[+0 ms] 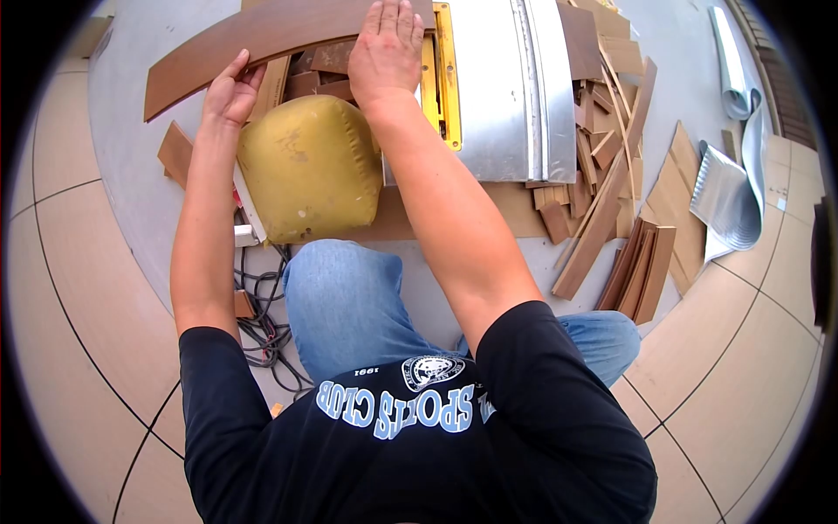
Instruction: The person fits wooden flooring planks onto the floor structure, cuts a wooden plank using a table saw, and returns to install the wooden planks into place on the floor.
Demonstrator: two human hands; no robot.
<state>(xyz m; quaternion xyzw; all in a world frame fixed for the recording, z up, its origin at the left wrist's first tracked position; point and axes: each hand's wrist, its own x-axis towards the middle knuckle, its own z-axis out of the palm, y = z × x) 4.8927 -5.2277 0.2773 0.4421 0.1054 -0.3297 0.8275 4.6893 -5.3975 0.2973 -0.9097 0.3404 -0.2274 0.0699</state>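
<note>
A long brown wooden plank [288, 31] stretches across the top of the view, its right end on the metal table beside a yellow plate. My left hand [234, 94] grips its near edge, thumb above and fingers underneath. The palm side of my right hand [384, 54] lies flat on the plank near its right end, fingers straight and close together. Slotted and bright, the yellow plate [448, 79] is set into the silver metal table [497, 96] just right of that hand. Between my forearms bulges a dusty, mustard-yellow bag-like thing [307, 170].
Brown offcuts [602, 148] are heaped right of the metal table, with longer strips [642, 271] nearer me. A silvery foil sheet [733, 192] curls at the far right. Black cables [266, 306] lie coiled by my left knee. Cut pieces [327, 61] sit under the plank.
</note>
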